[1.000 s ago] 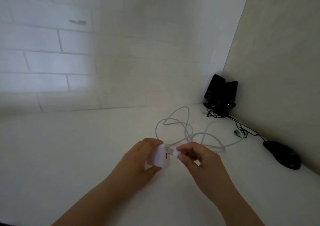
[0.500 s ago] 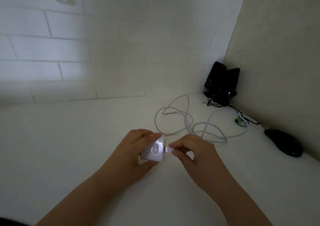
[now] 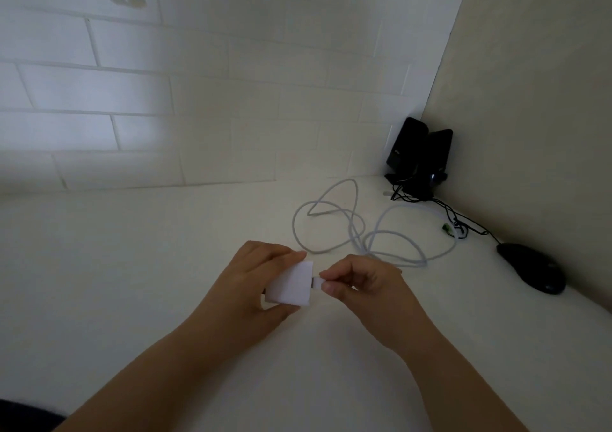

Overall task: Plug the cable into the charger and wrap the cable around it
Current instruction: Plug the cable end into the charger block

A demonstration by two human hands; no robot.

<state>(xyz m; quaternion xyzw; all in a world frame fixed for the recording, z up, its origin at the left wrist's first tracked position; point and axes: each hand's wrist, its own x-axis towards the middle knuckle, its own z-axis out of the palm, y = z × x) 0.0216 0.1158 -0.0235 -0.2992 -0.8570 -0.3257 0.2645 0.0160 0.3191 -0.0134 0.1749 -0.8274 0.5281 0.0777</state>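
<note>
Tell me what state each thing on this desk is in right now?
Charger: held in left hand, off the desk.
Cable plug: pinched by right hand, at the charger's port.
Cable: loose loops on the desk, unwrapped.
Mouse: resting untouched.
Speakers: upright in the corner.

Plain off-white worktop (image 3: pixel 132 266), butted up against a tiled wall at the back and a flat wall on the right. A white cable (image 3: pixel 351 229) is lying in loose loops toward the back right. Two black speakers (image 3: pixel 419 153) sit right in the back right corner, thin black wires (image 3: pixel 463 219) trailing out, and a black mouse (image 3: pixel 531 267) by the right edge.
</note>
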